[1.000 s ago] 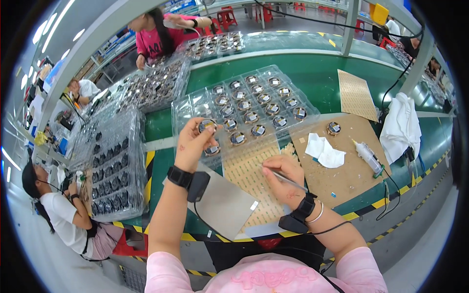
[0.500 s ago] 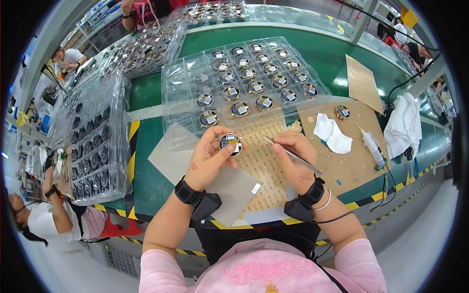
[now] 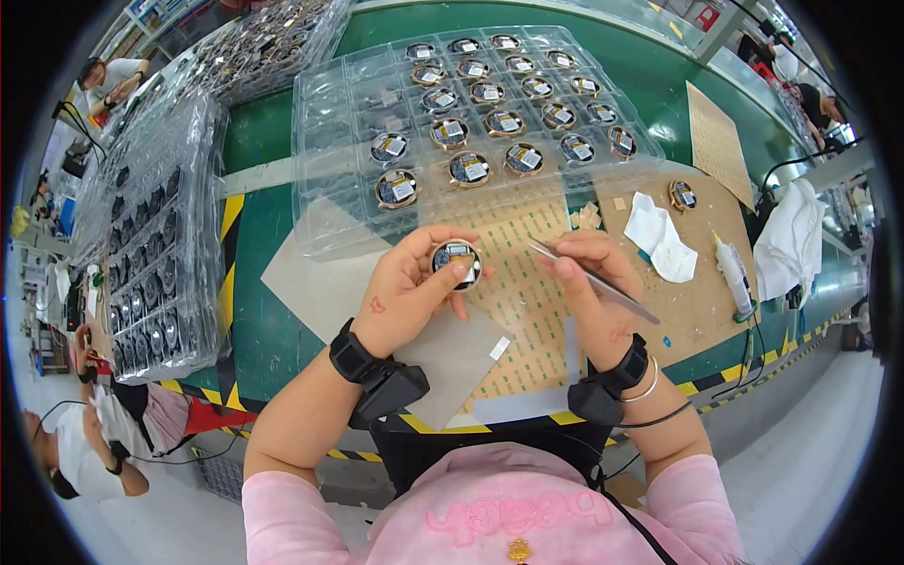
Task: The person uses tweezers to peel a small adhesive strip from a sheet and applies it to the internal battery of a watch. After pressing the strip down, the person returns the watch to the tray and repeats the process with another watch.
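Module (image 3: 456, 252) moved away from tray (image 3: 325, 118); left fingers (image 3: 439, 282) pinch it, right fingers (image 3: 586, 248) grip tweezers (image 3: 614, 291).

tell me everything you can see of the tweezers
The tweezers are slim, grey and metallic-looking, narrow at the tips and broader at the rear. The right hand holds them between thumb and fingers, slanting, tips toward the upper left. The tips are apart from the round part in the left hand; whether they meet is unclear.

round module (image 3: 453, 254): gold rim, exposed dark innards facing up, left hand (image 3: 400, 292) gripping it, thumb across face. steel tweezers (image 3: 617, 293): slanted in right hand (image 3: 595, 309), tips clear of module.
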A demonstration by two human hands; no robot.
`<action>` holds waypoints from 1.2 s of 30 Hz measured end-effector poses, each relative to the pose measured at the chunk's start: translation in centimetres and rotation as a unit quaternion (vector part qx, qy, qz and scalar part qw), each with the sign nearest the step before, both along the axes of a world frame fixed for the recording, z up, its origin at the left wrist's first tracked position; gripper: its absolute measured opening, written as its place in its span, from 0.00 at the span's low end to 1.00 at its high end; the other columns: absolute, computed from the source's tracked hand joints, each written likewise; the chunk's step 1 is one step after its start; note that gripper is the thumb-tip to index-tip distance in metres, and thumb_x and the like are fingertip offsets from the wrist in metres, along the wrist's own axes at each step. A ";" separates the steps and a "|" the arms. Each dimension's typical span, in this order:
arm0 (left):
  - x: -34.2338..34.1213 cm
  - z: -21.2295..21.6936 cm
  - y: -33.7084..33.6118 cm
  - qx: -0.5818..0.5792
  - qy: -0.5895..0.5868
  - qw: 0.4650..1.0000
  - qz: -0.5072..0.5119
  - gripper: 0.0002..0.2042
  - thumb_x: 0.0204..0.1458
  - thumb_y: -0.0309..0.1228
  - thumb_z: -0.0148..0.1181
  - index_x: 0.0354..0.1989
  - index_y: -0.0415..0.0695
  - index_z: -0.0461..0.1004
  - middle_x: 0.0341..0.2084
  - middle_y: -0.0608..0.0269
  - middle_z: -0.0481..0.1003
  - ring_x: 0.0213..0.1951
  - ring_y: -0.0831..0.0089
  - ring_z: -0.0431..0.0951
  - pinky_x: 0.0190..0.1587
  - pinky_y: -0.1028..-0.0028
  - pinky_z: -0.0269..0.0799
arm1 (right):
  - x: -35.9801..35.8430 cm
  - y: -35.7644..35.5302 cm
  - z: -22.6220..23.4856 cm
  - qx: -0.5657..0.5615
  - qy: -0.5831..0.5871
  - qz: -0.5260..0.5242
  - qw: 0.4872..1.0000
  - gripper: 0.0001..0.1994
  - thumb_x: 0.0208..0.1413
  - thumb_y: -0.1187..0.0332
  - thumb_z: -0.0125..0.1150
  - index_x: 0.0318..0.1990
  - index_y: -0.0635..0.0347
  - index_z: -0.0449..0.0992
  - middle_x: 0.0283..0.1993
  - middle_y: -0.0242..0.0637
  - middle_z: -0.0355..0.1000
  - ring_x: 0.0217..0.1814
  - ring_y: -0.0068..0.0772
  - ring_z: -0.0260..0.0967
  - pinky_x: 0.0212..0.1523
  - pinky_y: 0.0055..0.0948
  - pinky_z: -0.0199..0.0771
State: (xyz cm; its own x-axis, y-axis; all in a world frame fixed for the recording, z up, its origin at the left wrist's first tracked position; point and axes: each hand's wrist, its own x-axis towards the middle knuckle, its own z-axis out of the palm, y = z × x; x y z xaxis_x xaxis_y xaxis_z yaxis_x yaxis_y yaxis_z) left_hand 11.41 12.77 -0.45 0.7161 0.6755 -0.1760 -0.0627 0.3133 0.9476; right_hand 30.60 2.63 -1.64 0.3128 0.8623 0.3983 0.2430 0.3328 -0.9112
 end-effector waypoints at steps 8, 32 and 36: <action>-0.6 -0.2 1.1 0.010 0.018 1.000 0.014 0.13 0.55 0.26 0.53 0.48 0.42 0.64 0.35 0.57 0.78 0.21 0.81 0.75 0.22 0.85 0.66 | -0.3 0.1 1.7 -0.091 0.166 0.042 0.981 0.08 0.55 0.70 0.58 0.37 0.66 0.71 0.39 0.40 0.72 0.38 0.28 0.72 0.37 0.25 0.74; 0.2 -1.0 -0.8 0.200 0.096 0.970 -0.094 0.10 0.55 0.22 0.48 0.45 0.42 0.61 0.29 0.58 0.77 0.23 0.72 0.80 0.26 0.77 0.72 | 0.0 -2.3 1.6 -0.357 -0.007 0.236 0.904 0.08 0.48 0.68 0.67 0.32 0.61 0.75 0.28 0.27 0.72 0.30 0.12 0.63 0.29 0.16 0.63; 0.1 -0.9 -0.9 0.201 0.098 0.970 -0.098 0.09 0.55 0.22 0.48 0.45 0.43 0.62 0.29 0.59 0.78 0.23 0.72 0.80 0.26 0.77 0.72 | -0.4 -2.0 2.0 -0.357 -0.009 0.244 0.902 0.08 0.47 0.68 0.67 0.31 0.62 0.75 0.27 0.27 0.72 0.29 0.12 0.64 0.28 0.15 0.63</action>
